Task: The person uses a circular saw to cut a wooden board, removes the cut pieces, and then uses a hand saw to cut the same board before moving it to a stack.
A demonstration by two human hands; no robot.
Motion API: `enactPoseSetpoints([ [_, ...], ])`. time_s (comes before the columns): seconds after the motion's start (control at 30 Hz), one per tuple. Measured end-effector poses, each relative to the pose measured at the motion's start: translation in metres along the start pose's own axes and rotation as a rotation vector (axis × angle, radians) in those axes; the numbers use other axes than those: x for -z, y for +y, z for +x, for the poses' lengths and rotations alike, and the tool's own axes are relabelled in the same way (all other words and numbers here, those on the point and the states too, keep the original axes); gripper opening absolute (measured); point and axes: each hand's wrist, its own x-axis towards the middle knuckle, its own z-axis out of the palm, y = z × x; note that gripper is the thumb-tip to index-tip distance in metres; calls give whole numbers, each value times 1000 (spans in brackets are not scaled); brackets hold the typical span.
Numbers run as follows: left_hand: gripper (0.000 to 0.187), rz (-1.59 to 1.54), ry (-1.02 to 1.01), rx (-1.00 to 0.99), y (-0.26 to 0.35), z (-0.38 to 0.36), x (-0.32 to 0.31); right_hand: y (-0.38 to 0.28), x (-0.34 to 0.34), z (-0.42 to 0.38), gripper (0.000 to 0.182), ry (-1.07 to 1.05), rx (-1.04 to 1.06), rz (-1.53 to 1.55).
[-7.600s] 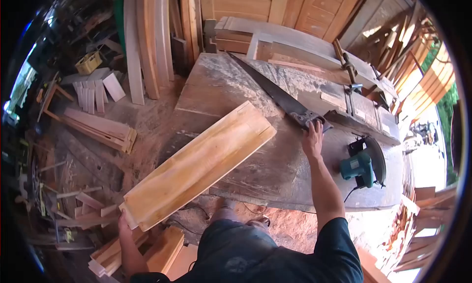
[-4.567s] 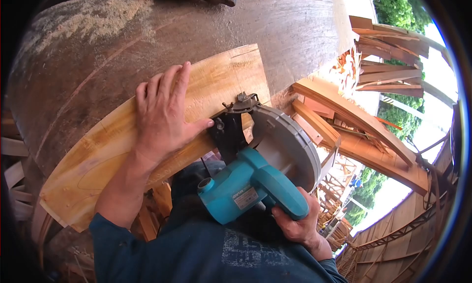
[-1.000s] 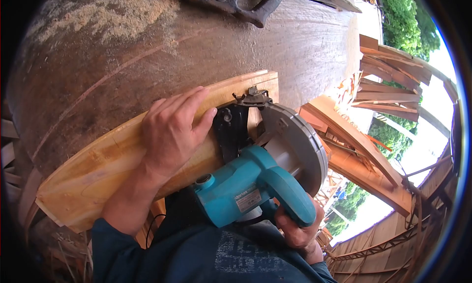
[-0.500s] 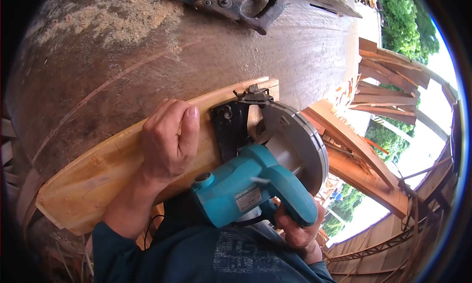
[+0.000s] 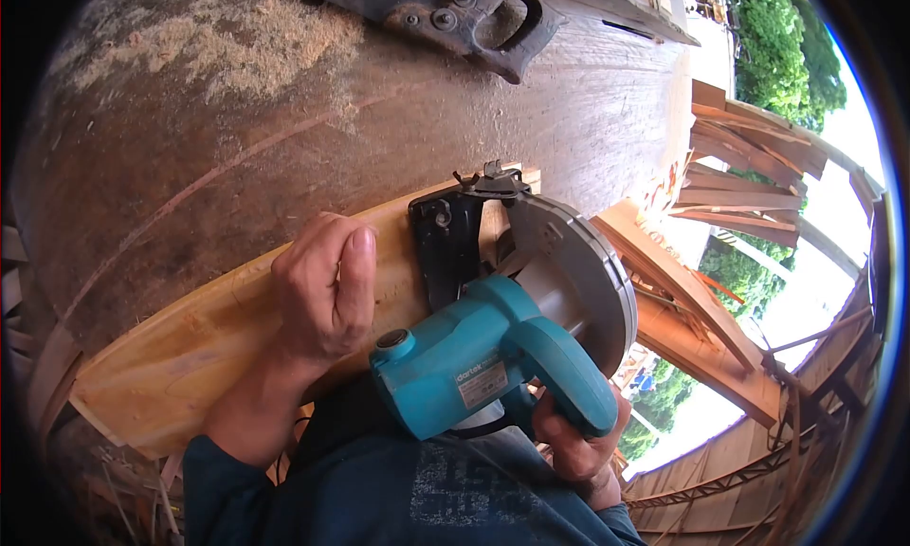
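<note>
My right hand (image 5: 580,439) grips the rear handle of a teal circular saw (image 5: 455,366) with a grey blade guard. The saw's black base plate lies across the right end of a pale wooden plank (image 5: 199,347), which has a curved far edge. Left of the base plate, my left hand (image 5: 327,285) is closed on the plank at its far edge, thumb uppermost. Its fingertips are hidden. The guard covers much of the blade, and the saw's body hides part of my right hand's fingers.
A handsaw (image 5: 474,20) lies on the brown work surface (image 5: 313,176), beyond the plank. Sawdust (image 5: 218,48) is heaped at the upper left. Boards (image 5: 678,300) and stacked offcuts (image 5: 744,181) stand at the right.
My view has shifted slightly, so the handsaw sits lower in the picture. My left hand has turned a little on the plank. The circular saw stays near the same place on it.
</note>
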Motion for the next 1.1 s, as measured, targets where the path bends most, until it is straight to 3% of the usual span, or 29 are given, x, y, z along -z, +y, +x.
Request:
enactPoseSetpoints([
  [0.67,36,-146,20,128,4,1,5,-12,-3,10,30,31,-25,36],
  [0.87,26,-242,32,50,-6,0,6,-20,-6,13,30,58,-52,66],
  [0.97,37,-204,10,141,3,1,7,-22,-7,15,28,67,-43,49],
  [1.1,40,-326,11,39,-3,0,7,-25,-6,17,25,62,-30,2],
])
